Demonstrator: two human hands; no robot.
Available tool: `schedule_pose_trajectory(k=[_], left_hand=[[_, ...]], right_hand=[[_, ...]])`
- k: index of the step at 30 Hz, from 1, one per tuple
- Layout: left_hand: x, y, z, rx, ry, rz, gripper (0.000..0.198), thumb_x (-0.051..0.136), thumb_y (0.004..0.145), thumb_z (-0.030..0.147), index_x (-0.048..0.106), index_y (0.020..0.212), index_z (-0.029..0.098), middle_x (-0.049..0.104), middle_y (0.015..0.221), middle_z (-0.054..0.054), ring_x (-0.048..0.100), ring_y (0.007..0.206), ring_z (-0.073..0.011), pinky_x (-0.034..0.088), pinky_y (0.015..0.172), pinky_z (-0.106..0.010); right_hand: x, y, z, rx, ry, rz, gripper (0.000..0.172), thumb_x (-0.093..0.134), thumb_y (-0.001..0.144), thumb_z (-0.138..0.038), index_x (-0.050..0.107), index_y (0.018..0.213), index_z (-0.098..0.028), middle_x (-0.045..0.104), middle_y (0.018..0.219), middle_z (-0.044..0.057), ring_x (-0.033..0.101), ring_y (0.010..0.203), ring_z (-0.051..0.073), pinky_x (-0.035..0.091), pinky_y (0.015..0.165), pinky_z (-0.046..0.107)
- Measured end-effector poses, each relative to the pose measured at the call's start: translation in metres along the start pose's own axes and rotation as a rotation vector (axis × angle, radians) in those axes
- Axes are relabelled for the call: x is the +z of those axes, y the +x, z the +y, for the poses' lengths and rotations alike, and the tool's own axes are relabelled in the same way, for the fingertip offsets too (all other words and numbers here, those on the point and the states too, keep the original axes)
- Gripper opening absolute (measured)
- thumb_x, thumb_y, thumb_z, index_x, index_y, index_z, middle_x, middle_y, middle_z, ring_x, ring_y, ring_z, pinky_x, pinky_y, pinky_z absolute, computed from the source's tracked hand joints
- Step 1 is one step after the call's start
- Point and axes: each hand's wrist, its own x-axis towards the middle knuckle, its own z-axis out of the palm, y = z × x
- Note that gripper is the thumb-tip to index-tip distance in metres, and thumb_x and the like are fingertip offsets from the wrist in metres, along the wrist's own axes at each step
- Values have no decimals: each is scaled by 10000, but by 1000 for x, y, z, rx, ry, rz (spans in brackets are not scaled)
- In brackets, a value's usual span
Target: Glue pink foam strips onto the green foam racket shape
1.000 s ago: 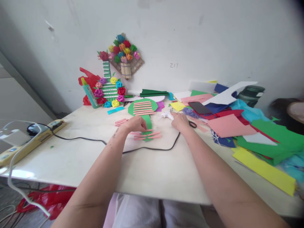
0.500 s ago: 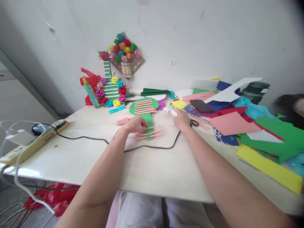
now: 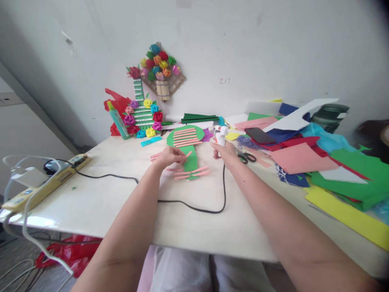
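Note:
My right hand (image 3: 225, 153) grips a white glue gun (image 3: 220, 135) and holds it upright above the table; its black cord (image 3: 224, 190) hangs down and loops across the tabletop. My left hand (image 3: 170, 155) pinches a pink paper strip (image 3: 187, 154) just above a green paper cut-out (image 3: 189, 150). That cut-out has a round top and a stem, with pink strips glued across both. More loose pink strips (image 3: 155, 155) lie left of my left hand.
Black scissors (image 3: 246, 157) and a phone (image 3: 258, 136) lie among coloured paper sheets (image 3: 304, 156) on the right. Paper-flower crafts (image 3: 142, 117) and a green glue bottle (image 3: 116, 120) stand by the wall. A power strip (image 3: 45, 182) sits at the left edge. Another person (image 3: 375, 140) is at far right.
My right hand took the glue gun off the table and raised it, dragging the cord nearer. My left hand lifted a pink strip from the cut-out.

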Motion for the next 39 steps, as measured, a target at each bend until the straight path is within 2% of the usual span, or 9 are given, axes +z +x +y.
schedule_pose_trajectory(k=[3,6,11,16,24,29,33,36,39], left_hand=[[-1,-2,-2,-26,-210,55,149,654,552,251,620,601,114,624,595,-43,572,595,-136,451,593,-253],[0,-2,-3,-47,-302,73,162,664,555,268,606,564,117,611,578,-39,576,612,-139,463,621,-266],[0,1,-5,-73,-205,63,162,683,530,247,643,624,121,607,585,-24,547,579,-118,421,565,-237],[-2,3,-11,-72,-183,49,166,672,550,276,641,626,131,595,581,-14,518,561,-100,355,510,-213],[2,0,-9,-66,-483,0,200,677,564,296,624,621,112,567,609,-24,504,570,-92,367,501,-201],[4,2,-14,-53,-748,-10,163,665,581,249,624,652,107,545,589,-11,493,552,-79,380,481,-186],[3,4,-18,-79,-916,6,114,626,605,211,606,648,107,550,596,-22,502,558,-83,388,465,-176],[3,5,-18,-91,-1006,20,97,614,606,188,606,661,107,551,597,-26,508,567,-87,394,460,-173],[4,5,-17,-82,-981,11,122,645,601,196,616,675,103,547,598,-16,505,562,-80,405,470,-174]], right_hand=[[7,-7,-6,79,30,-60,270,627,663,-295,544,877,-152,517,440,-46,495,377,93,402,379,193],[11,-8,-8,111,-2,-84,216,634,671,-270,527,818,-154,568,489,-17,534,400,102,406,379,189],[9,-8,-5,77,-19,-187,269,663,616,-188,569,864,-144,570,530,-25,502,411,73,394,384,174],[4,-8,-5,-3,45,-248,251,658,589,-165,593,827,-121,498,462,-57,397,343,47,344,349,180],[-7,-7,-2,19,115,-404,281,666,605,-352,566,718,-115,586,547,7,398,299,52,307,303,203],[-12,-8,-1,8,107,-499,267,644,617,-362,561,669,-114,601,528,18,382,266,57,257,289,206],[-11,-13,-3,-21,86,-579,257,639,627,-353,584,668,-106,615,539,23,378,275,51,273,311,209],[-9,-15,-5,-34,84,-597,256,643,625,-352,578,646,-105,604,518,17,379,277,49,259,308,206],[-3,-15,-5,-25,108,-540,271,672,594,-348,567,687,-116,604,524,4,381,277,50,257,297,200]])
